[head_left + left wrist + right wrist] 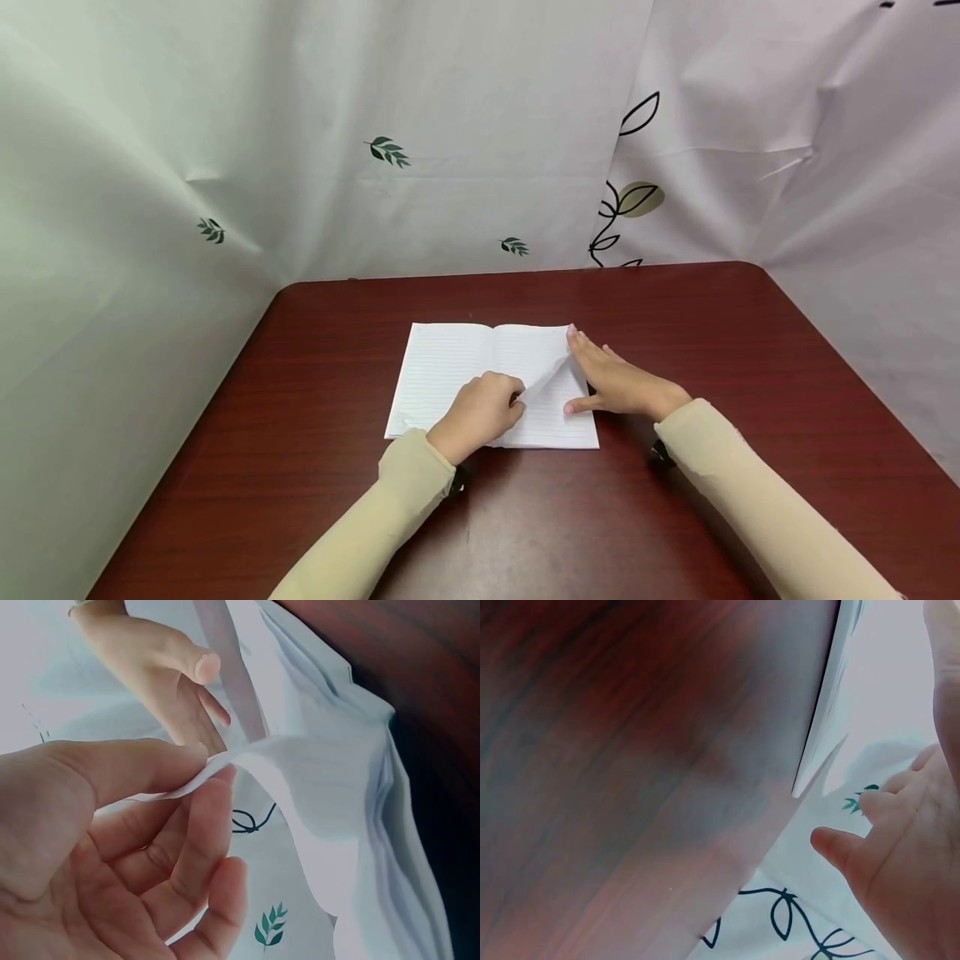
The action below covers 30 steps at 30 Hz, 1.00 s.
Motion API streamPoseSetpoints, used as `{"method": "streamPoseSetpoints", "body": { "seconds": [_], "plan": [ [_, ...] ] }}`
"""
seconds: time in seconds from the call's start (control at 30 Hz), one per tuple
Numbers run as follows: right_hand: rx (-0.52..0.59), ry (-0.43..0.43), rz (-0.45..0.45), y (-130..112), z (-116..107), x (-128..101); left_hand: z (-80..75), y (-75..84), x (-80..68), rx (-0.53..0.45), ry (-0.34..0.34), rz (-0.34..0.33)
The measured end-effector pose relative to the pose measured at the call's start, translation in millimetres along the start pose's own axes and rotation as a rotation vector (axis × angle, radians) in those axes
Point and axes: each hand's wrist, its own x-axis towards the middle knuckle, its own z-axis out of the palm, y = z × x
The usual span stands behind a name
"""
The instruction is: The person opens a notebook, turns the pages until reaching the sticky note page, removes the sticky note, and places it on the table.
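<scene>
An open lined notebook lies on the dark red table, its spine running away from me. My left hand pinches the near part of a page between thumb and fingers, and that page rises in a curve over the right half. At the notebook's right edge is my right hand, fingers straight, fingertips at the far right corner and thumb low near the page. In the right wrist view the notebook's edge shows beside the spread right hand.
The wooden table extends around the notebook on all sides. Behind and beside it hangs a white cloth with printed leaves. Dark bands sit at both wrists, by the beige sleeves.
</scene>
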Motion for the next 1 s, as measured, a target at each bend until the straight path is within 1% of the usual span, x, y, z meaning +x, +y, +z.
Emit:
{"method": "streamPoseSetpoints", "body": {
  "seconds": [0.17,0.27,0.4,0.53,0.63,0.7,0.77,0.83,0.93,1.0],
  "plan": [
    [0.001,0.013,0.008,2,0,0,-6.3,-6.9,-1.4,-0.084,-0.013,-0.046],
    [0.013,-0.007,0.023,2,-1,-1,-9.3,-12.7,-1.7,-0.153,-0.025,-0.074],
    [0.016,-0.061,0.049,3,0,-3,-12.8,-21.3,-2.1,-0.229,-0.012,-0.099],
    [0.007,-0.102,0.053,3,1,-3,-18.8,-28.3,-3.0,-0.319,0.008,-0.181],
    [0.008,-0.117,0.051,3,2,-4,-23.3,-33.5,-4.4,-0.391,0.029,-0.243],
    [0.012,-0.121,0.049,3,2,-4,-25.4,-37.7,-5.6,-0.429,0.038,-0.273],
    [0.013,-0.121,0.046,4,3,-5,-27.1,-42.8,-6.9,-0.449,0.039,-0.301],
    [0.015,-0.122,0.043,4,3,-5,-29.3,-47.6,-8.3,-0.457,0.045,-0.314],
    [0.025,-0.126,0.038,4,4,-6,-32.8,-55.0,-10.0,-0.45,0.078,-0.312],
    [0.03,-0.13,0.037,5,4,-6,-35.0,-59.2,-11.1,-0.465,0.102,-0.308]
  ]
}}
